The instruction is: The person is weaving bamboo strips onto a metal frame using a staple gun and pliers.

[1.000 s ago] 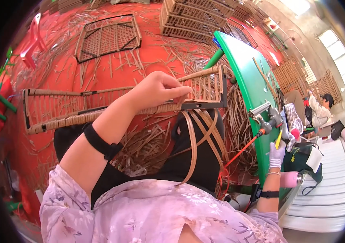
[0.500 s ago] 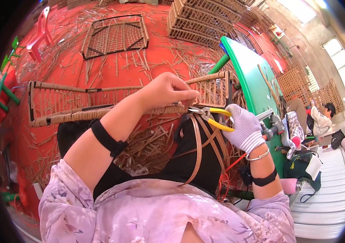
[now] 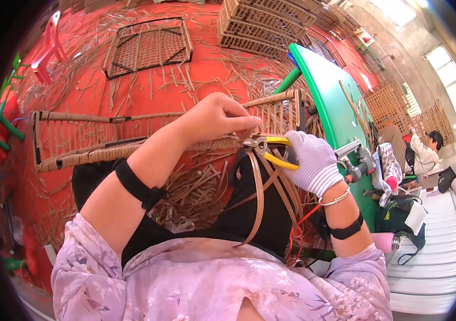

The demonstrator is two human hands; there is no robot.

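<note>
A long wicker frame [image 3: 89, 157], its rim wrapped in brown strips, lies across my lap. My left hand [image 3: 221, 120] is bare and closed in a pinch just above the near rim, toward the frame's right end. What its fingertips hold is too small to make out. My right hand [image 3: 313, 160], in a pale knitted glove, grips yellow-handled pliers [image 3: 280, 161]. Their metal jaws reach the rim just below my left fingertips. Loose brown strips [image 3: 260, 198] hang from that spot over my dark-clothed lap.
A green table [image 3: 328, 99] stands close on my right, with a metal tool [image 3: 359, 159] at its edge. Scattered strips cover the red floor, where a wicker panel [image 3: 150, 48] lies. Beyond are stacked wicker pieces [image 3: 262, 27], a pink chair [image 3: 50, 48] and a seated person [image 3: 426, 155].
My right hand has moved left with the pliers, bringing their jaws in to the rim beneath my left fingertips. The yellow handles are closer together. My left hand stays pinched at the rim.
</note>
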